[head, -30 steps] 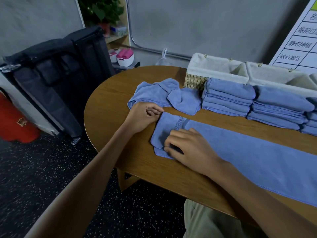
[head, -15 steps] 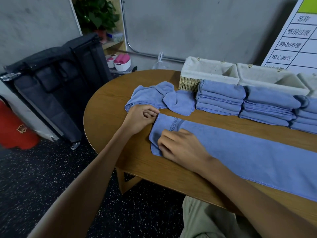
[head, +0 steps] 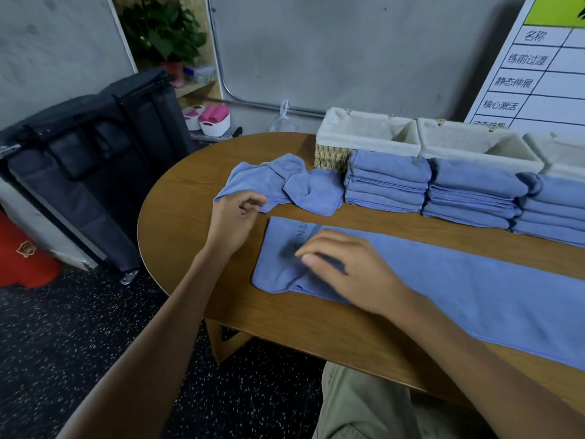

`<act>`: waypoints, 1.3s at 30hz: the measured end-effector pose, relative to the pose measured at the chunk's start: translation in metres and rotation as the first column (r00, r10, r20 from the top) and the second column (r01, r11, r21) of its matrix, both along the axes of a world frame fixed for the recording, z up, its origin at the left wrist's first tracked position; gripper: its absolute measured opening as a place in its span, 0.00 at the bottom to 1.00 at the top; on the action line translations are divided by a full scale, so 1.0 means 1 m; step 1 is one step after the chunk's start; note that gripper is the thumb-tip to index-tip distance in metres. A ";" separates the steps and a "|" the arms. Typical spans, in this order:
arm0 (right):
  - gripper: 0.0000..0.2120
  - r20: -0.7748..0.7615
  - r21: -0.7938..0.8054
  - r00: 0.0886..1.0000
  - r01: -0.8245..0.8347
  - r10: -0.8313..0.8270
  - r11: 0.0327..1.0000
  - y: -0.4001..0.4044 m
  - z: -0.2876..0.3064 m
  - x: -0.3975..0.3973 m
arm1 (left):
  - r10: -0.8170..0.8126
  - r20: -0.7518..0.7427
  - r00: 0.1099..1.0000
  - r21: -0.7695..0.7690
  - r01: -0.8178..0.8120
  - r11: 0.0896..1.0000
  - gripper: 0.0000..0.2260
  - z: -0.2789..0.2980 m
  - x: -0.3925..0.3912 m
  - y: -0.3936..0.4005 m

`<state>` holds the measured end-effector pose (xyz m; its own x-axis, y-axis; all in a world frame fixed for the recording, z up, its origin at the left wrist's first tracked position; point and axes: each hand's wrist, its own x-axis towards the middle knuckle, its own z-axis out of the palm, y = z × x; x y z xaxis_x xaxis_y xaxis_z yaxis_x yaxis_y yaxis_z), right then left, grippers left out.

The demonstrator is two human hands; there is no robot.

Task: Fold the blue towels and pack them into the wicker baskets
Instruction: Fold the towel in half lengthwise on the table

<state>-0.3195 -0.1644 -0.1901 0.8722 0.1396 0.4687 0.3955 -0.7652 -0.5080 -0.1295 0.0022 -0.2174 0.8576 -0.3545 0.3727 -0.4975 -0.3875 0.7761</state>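
Note:
A long blue towel lies flat along the wooden table, its left end folded over. My right hand rests on that end, fingers fairly straight and blurred. My left hand hovers just left of the towel's far corner, fingers loosely curled, holding nothing. Behind it lies a crumpled blue towel. Three stacks of folded blue towels stand in front of cloth-lined wicker baskets, which look empty.
A black folded cart stands left of the table, with a red object on the floor beside it. White tubs with pink items and a potted plant sit behind. A printed board leans at the right.
My left hand has let go of the towel's far left corner and drawn back a little. My right hand has slid rightward along the towel's folded end.

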 end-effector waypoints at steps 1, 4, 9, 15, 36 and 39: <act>0.11 0.005 -0.005 0.997 0.083 -0.083 0.997 -0.015 0.001 -0.004 | 0.021 0.051 0.998 -0.015 -0.021 1.000 0.13 0.006 -0.011 -0.008; 0.16 -0.089 -0.072 0.923 0.370 -0.375 0.926 -0.066 -0.009 -0.015 | -0.211 0.091 0.973 0.092 0.203 0.975 0.13 0.018 -0.060 -0.050; 0.37 -0.367 -0.478 0.762 0.339 -0.534 0.811 -0.129 -0.039 -0.065 | -0.427 -0.005 0.904 0.666 0.321 0.673 0.30 -0.019 -0.075 -0.077; 0.33 -0.443 -0.506 0.716 0.297 -0.539 0.810 -0.167 -0.031 -0.100 | -0.426 -0.066 0.902 0.779 0.313 0.544 0.50 -0.012 -0.062 -0.077; 0.43 -0.404 -0.496 0.530 0.557 -0.745 0.665 -0.243 -0.035 -0.222 | -0.421 -0.019 0.907 0.869 0.223 0.442 0.45 -0.008 -0.089 -0.099; 0.44 -0.395 -0.501 0.536 0.555 -0.746 0.664 -0.243 -0.036 -0.221 | -0.463 0.049 0.885 0.838 0.217 0.501 0.44 -0.009 -0.118 -0.125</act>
<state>-0.5406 -0.4075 -0.2257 0.8432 -0.5349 -0.0541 -0.5359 -0.8282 -0.1641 -0.2476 -0.1223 -0.2265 0.5282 -0.8475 -0.0527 -0.8443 -0.5308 0.0732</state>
